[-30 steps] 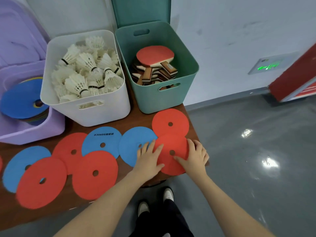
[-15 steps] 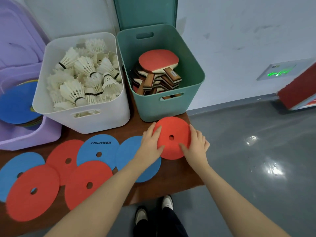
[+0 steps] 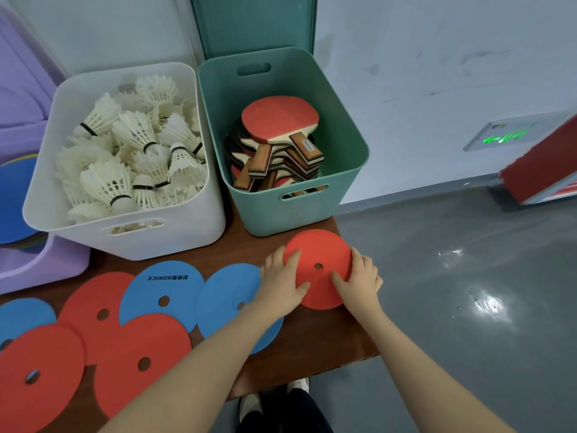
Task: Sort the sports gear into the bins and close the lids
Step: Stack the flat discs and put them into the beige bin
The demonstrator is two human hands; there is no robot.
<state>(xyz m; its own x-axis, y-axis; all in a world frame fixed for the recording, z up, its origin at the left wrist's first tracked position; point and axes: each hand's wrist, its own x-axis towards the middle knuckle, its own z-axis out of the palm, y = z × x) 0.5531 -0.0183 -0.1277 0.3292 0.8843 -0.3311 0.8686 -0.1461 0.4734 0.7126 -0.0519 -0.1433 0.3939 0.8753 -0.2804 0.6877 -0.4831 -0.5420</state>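
Observation:
A red disc (image 3: 321, 254) with a centre hole lies at the table's right end, just in front of the green bin (image 3: 352, 170). My left hand (image 3: 281, 282) rests flat on its left part, fingers and thumb on top. My right hand (image 3: 362, 279) holds its right edge, thumb on top and fingers curled over the rim. Blue discs (image 3: 224, 295) and red discs (image 3: 140, 364) lie overlapped to the left. Several paddles (image 3: 278, 120) fill the green bin. Shuttlecocks (image 3: 134, 154) fill the white bin (image 3: 175, 235).
The purple bin (image 3: 40, 267) at the far left holds stacked discs (image 3: 15, 198). Behind the green bin its lid (image 3: 253, 23) stands upright against the wall. The table's right edge (image 3: 359, 323) drops to grey floor. My shoes (image 3: 249, 404) show below the front edge.
Both hands slid the nearer red disc away from me onto the other red disc; only one red disc now shows, close to the green bin.

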